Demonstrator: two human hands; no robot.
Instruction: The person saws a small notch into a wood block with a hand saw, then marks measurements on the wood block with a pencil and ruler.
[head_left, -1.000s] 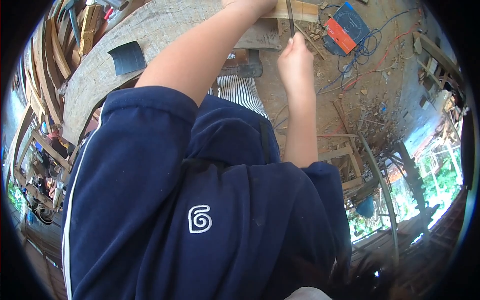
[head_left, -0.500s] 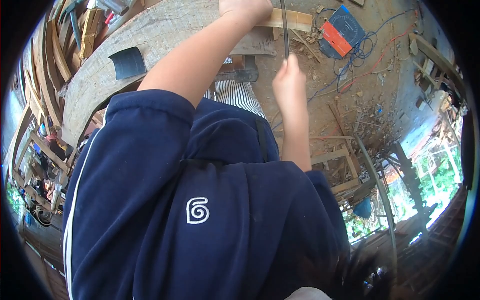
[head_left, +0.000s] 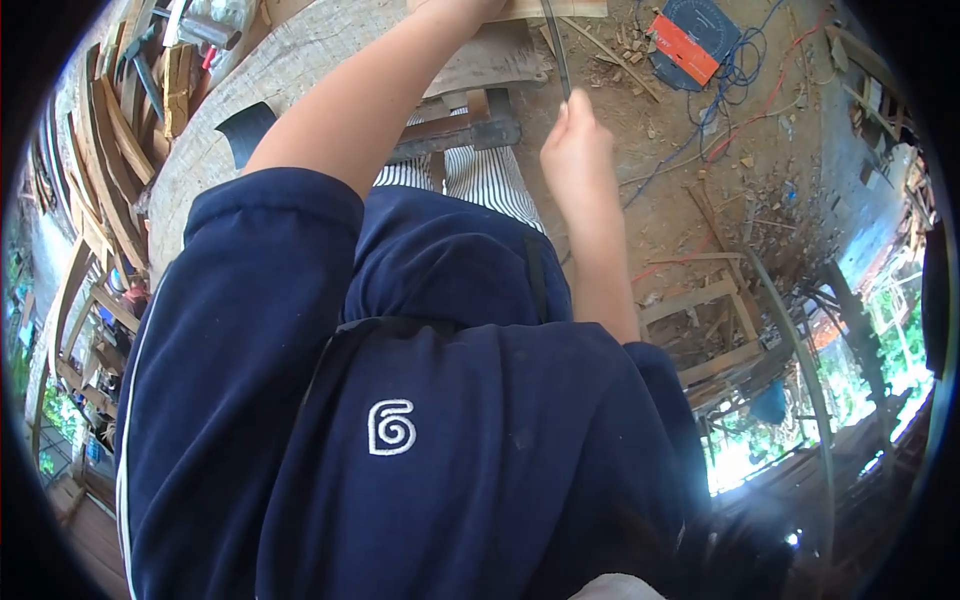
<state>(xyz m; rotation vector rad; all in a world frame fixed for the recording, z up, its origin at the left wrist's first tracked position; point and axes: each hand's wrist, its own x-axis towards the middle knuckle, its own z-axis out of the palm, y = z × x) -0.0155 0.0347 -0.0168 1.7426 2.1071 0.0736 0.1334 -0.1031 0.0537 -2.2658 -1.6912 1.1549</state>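
My right hand point(head_left: 580, 138) is closed round the lower end of a thin dark strip point(head_left: 558, 50), which looks like a blade seen edge-on. The strip rises to the top edge, crossing a pale wooden piece point(head_left: 585, 8). My left hand point(head_left: 455, 6) is mostly cut off by the top edge, close to the left end of that piece; its fingers are hidden. Below the wood, a dark metal clamp-like tool point(head_left: 495, 133) lies near my striped trouser legs point(head_left: 485, 180).
A broad grey wooden slab point(head_left: 300, 55) curves across the upper left, with a dark sheet point(head_left: 246, 132) on it. Wood strips point(head_left: 120, 150) are stacked at left. On the ground at right lie an orange-and-black disc package point(head_left: 690, 45), a tangled blue cord point(head_left: 735, 75) and wood scraps.
The view has shifted, so the wood and my left hand sit higher, partly out of frame. My right hand is farther from the wood, drawn back towards my body with the strip.
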